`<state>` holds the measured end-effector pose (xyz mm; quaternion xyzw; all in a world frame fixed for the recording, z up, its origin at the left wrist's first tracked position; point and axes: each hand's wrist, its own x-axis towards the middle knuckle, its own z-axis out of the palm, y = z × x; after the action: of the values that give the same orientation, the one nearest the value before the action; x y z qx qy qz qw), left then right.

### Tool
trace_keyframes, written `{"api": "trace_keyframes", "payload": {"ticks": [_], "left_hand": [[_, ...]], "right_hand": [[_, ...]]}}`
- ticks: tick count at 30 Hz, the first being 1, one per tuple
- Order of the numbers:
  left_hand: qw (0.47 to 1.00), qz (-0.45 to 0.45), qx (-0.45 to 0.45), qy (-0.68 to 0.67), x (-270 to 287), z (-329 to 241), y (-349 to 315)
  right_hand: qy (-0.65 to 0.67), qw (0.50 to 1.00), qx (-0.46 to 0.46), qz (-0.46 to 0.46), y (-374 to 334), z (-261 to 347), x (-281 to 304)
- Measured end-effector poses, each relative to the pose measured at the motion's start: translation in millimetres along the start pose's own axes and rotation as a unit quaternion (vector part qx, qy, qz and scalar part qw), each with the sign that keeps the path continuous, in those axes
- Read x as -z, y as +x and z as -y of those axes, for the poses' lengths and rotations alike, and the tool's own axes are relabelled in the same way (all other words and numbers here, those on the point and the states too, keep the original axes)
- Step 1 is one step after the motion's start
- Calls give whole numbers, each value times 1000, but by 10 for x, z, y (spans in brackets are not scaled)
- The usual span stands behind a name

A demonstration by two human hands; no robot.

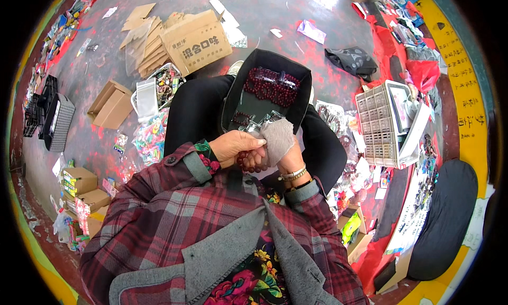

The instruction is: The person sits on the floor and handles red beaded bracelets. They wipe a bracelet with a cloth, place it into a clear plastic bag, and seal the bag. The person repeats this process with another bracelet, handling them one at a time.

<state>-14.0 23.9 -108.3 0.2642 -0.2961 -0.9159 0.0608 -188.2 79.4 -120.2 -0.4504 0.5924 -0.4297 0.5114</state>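
My two hands meet over my lap, at the near end of a black fabric box. My left hand (pixel 236 148) is closed, its thumb laid along the top of the grip. Dark red beads, apparently a bead bracelet (pixel 244 161), show under its curled fingers. A pale grey cloth (pixel 279 138) covers much of my right hand (pixel 294 160); whether it is wrapped round or held, I cannot tell. That hand looks closed, with its grip hidden. Inside the black box (pixel 230 106) lie many dark red bead strings (pixel 271 87) and small clear-bagged pieces (pixel 270 117).
Flattened cardboard (pixel 197 43) lies ahead on the left, near an open carton (pixel 110 105) and a white bin of trinkets (pixel 168 85). A white plastic basket (pixel 377 125) stands on the right. Black bag (pixel 351 61) and packaged goods surround me on the floor.
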Motion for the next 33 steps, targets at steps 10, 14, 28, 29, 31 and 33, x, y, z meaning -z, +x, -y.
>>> {"api": "trace_keyframes", "payload": {"ticks": [10, 14, 28, 29, 31, 33], "left_hand": [[994, 23, -90, -52, 18, 17, 2], [998, 12, -53, -11, -13, -16, -4], [998, -10, -68, -7, -26, 27, 6], [998, -21, -54, 7, -55, 16, 13], [998, -22, -48, 18, -63, 31, 31], [998, -4, -66, 12, -28, 56, 44]], "right_hand": [[332, 941, -12, 65, -167, 289, -63], [210, 977, -31, -16, -159, 220, -72], [302, 951, 18, 61, -188, 253, -64], [275, 960, -10, 46, -192, 223, -51], [220, 973, -66, 16, -170, 148, -30], [334, 939, -79, 37, -143, 161, -32]]}}
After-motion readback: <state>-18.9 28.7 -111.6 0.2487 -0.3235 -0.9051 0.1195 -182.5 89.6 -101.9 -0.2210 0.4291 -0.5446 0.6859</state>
